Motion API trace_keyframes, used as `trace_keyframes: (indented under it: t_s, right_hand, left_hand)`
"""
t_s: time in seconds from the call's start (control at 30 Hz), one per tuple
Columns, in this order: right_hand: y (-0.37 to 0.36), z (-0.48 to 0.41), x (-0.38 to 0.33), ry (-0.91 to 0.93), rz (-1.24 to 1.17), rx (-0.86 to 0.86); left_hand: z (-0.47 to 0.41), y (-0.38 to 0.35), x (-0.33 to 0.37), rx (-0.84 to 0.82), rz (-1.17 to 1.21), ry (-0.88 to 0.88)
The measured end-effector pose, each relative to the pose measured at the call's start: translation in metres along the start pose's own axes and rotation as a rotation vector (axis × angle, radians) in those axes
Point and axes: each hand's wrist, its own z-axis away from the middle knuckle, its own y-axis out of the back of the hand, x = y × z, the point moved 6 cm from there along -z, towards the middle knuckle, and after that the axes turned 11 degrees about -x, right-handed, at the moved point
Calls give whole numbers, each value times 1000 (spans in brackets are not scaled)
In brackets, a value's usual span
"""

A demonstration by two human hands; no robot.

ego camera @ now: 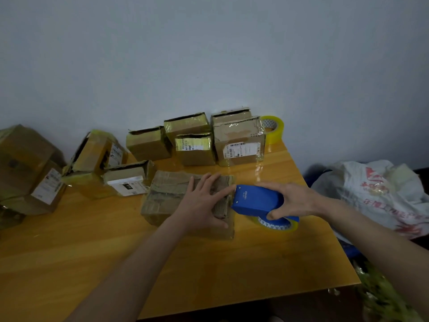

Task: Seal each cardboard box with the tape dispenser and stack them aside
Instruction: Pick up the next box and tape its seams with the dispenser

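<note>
Where the yellow-wood table [162, 270] runs off to the left, large taped boxes [30, 168] sit piled at its edge. Smaller boxes [148, 142] stand in a loose row along the grey wall [209, 54], most of them wrapped in shiny yellowish tape and several bearing white labels.

In front of that row, near the middle, the worn box [169, 196] lies flat on the table. It is a squat brown carton, creased and scuffed, its top crossed by dull strips of old tape and its right end frayed. The left hand [204, 203] lies palm-down on the right half of its top, with the fingers straight and spread, pressing. The index finger reaches towards the dispenser's nose, and the thumb lies at the near right corner.

The tape dispenser [257, 202], a blue shell with pale lettering, meets the box's top right edge with its front. A roll of clear yellowish tape shows beneath its rear. The right hand [293, 201] wraps round its back half, fingers curled over the top and thumb clamped on the near side, with the forearm coming in from the lower right.

Far behind, a spare tape roll [275, 130] stands on edge by the wall. Off the table's right side slumps a white plastic bag [380, 194] with red print.
</note>
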Motion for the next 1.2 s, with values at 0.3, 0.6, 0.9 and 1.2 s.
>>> trace_keyframes:
  t_s: [0.3,0.6,0.9,1.2]
  right_hand:
    - [-1,15,14,-31,-52,43]
    - [-2,23,19,-17,-100,52]
    - [-4,35,37,-55,-202,37]
    - [-1,4,1,-162,236,-10]
  left_hand:
    - [-2,-2,-4,40,24,-12]
    - [0,-3,-4,33,26,-2]
    - [2,2,-4,11,52,14]
    - [1,0,-1,-7,19,22]
